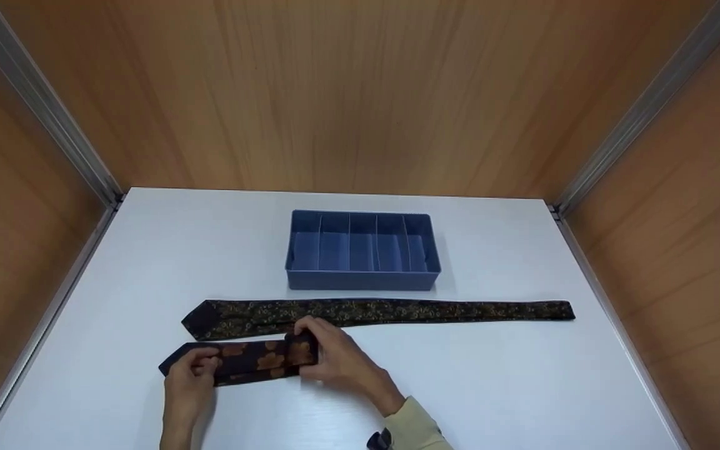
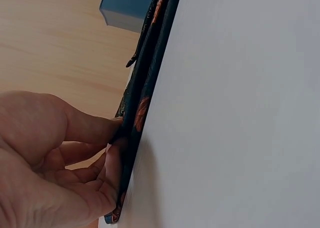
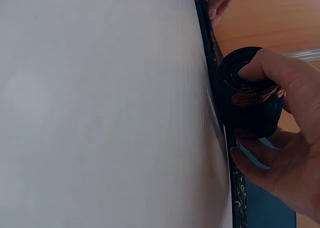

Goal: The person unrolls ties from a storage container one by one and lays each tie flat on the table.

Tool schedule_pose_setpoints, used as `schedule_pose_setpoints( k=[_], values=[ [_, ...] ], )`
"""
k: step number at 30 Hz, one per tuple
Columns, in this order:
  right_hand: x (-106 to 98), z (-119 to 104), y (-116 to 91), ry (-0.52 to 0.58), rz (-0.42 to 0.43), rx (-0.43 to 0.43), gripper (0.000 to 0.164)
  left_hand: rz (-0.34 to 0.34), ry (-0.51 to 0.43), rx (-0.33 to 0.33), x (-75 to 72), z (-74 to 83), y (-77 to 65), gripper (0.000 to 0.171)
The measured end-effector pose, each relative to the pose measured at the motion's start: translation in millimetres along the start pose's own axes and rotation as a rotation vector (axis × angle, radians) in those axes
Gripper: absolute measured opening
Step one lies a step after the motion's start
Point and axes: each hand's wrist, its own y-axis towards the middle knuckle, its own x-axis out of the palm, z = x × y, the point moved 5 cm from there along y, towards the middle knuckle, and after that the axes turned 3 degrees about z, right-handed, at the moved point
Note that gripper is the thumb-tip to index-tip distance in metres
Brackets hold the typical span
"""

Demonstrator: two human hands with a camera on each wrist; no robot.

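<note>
A dark necktie with orange flowers [image 1: 269, 360] lies on the white table, partly rolled up from its right end. My right hand [image 1: 338, 356] grips the roll [image 3: 250, 95], with the thumb at the coil's open side and the fingers around its far side. Near the pointed wide end, my left hand [image 1: 190, 381] pinches the fabric between thumb and fingers [image 2: 114, 163]. Just behind lies a second necktie [image 1: 397, 310], dark with a small yellowish floral pattern, stretched out flat with its pointed end to the left. The right hand's fingertips overlap its lower edge in the head view.
A blue tray [image 1: 363, 280] with several narrow compartments stands behind the ties, nothing visible inside it. Wooden panels [image 1: 347, 94] with metal corner rails [image 1: 54, 100] enclose the white table [image 1: 491, 381] at the back and sides.
</note>
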Motion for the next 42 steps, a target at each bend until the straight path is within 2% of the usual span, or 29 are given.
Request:
schedule_pose_setpoints(
  k=[11, 17, 22, 29, 36, 42],
  values=[
    [-7, 2, -7, -0.092, -0.012, 0.001, 0.061, 0.012, 0.006, 0.019, 0.1, 0.3, 0.1, 0.018],
    [-13, 4, -11, -0.102, -0.031, 0.003, 0.060, 0.027, 0.003, 0.036, -0.2, 0.6, -0.7, 0.018],
    [-17, 6, -15, -0.121, -0.036, 0.027, 0.057, 0.013, -0.002, 0.020, 0.4, -0.2, -0.5, 0.019],
    [-24, 8, -21, -0.170, -0.037, 0.028, 0.052, 0.021, -0.005, 0.044, -0.5, -0.1, -1.3, 0.019],
    [-28, 11, -24, -0.155, -0.023, -0.017, 0.050, 0.012, -0.004, 0.015, -0.9, -1.3, -1.1, 0.020],
    [-31, 13, -27, -0.145, -0.025, -0.017, 0.052, 0.004, -0.007, 0.004, 0.3, -0.9, -0.7, 0.020]
  ],
)
